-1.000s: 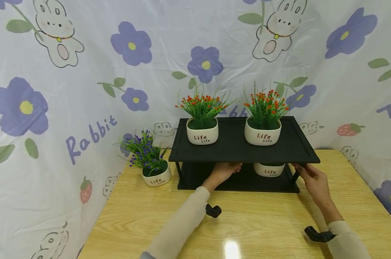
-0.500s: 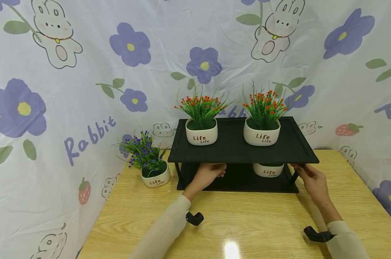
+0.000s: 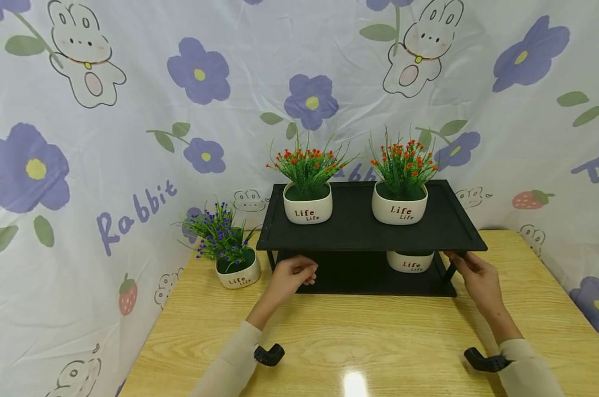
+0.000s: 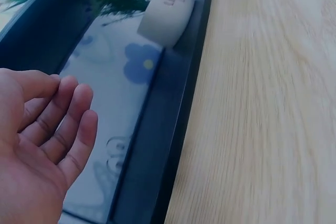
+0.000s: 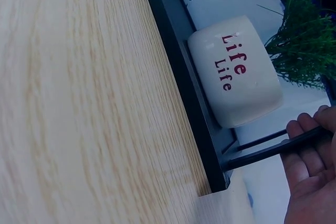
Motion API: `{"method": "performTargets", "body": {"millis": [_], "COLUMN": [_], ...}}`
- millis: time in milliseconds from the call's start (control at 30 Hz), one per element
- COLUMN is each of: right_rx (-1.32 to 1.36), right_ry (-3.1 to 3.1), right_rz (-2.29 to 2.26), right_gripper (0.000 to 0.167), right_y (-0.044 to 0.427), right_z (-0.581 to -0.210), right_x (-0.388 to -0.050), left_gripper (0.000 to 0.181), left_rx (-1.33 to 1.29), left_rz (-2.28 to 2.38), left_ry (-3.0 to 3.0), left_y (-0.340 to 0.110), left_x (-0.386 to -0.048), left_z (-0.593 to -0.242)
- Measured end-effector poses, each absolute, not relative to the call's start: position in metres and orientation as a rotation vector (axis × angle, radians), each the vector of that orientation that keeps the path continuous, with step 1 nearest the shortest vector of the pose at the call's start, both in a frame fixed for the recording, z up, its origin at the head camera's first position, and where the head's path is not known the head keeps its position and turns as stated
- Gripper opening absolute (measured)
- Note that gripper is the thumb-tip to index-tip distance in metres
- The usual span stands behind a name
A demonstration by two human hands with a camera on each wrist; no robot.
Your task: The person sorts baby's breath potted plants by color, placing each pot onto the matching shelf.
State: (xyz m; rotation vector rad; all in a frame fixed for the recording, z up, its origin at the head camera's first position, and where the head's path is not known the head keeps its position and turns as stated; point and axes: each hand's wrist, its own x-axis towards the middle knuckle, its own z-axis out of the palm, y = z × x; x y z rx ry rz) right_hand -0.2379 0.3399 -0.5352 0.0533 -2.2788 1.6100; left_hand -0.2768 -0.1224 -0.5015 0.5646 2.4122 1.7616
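Moved since the earlier frames: the left hand point(image 3: 291, 278), out from deeper beneath the upper shelf point(image 3: 351, 234) toward the left and near side; the right hand point(image 3: 480, 278) and the pots keep their places.
Left hand, state: holding nothing; fingers loosely bent, thumb tip close to the index finger, palm showing in the left wrist view.
Left hand, place: at the near edge of the lower shelf point(image 3: 349, 275), toward its left end.
Right hand, state: fingers around the near right post point(image 3: 450, 271), just under the upper shelf.
Black rack: two tiers joined by slim posts, standing level on the table point(image 3: 309, 336), toward its far side.
Upper shelf, left: white pot with orange-red flowers point(image 3: 307, 211), upright.
Upper shelf, right: matching white pot with orange-red flowers point(image 3: 400, 211), upright, well apart from the first.
Lower shelf, right: white pot with green foliage point(image 5: 236, 72), upright, near the gripped post; its top is hidden from the head view.
Table, left of rack: white pot with purple flowers point(image 3: 238, 275), just beside the rack.
Lettering: "Life Life" on all four pots.
Table surface: pale wood grain, a bright reflection at the near side.
Backdrop: white cloth point(image 3: 259, 55), printed with rabbits, purple flowers, strawberries.
Sleeves: cream point(image 3: 232, 355), a black device point(image 3: 269, 355) at each wrist.
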Motion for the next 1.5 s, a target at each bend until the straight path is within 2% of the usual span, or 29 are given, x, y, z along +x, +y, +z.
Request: {"method": "performTargets", "body": {"millis": [267, 900, 1333, 1400, 1500], "right_rx": [0.05, 0.009, 0.004, 0.0, -0.005], "right_ry": [-2.251, -2.279, -2.281, -2.283, -2.275], "right_rz": [1.623, 1.614, 1.61, 1.61, 1.619], "right_gripper": [0.045, 0.049, 0.049, 0.049, 0.049], "right_y": [0.337, 0.337, 0.338, 0.338, 0.339], "right_z": [-0.534, -0.536, -0.537, -0.537, -0.537], "right_x": [-0.236, -0.236, -0.239, -0.238, -0.238], "left_gripper": [0.027, 0.031, 0.03, 0.036, 0.056], "left_rx": [0.517, 0.136, -0.267, -0.281, -0.244], "left_rz": [1.802, 1.999, 2.02, 1.975, 1.929], "left_ry": [2.397, 2.551, 2.86, 2.863, 2.777], "left_y": [-0.166, -0.254, -0.301, -0.307, -0.314], "left_x": [-0.266, -0.236, -0.231, -0.232, -0.237], "left_z": [-0.5, -0.513, -0.519, -0.521, -0.525]}}
